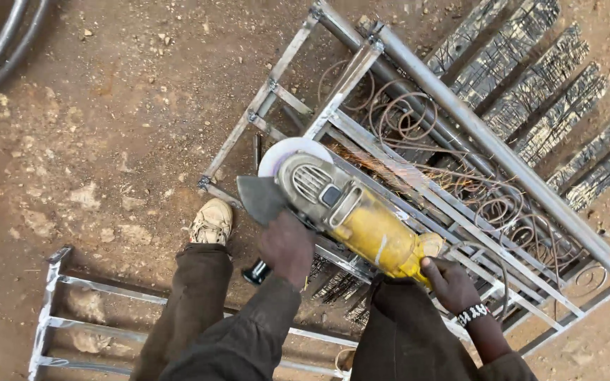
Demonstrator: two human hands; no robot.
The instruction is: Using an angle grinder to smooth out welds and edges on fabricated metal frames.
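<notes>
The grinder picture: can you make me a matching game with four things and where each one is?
Things:
1. yellow angle grinder
2. left hand
3. right hand
4. shoe

Places:
A. on the dirt beside the metal frame
B. at the grinder's rear end
C. on the black side handle
D. disc against a frame bar, throwing sparks

Pairs: 1-D, 2-C, 3-B, 4-A
</notes>
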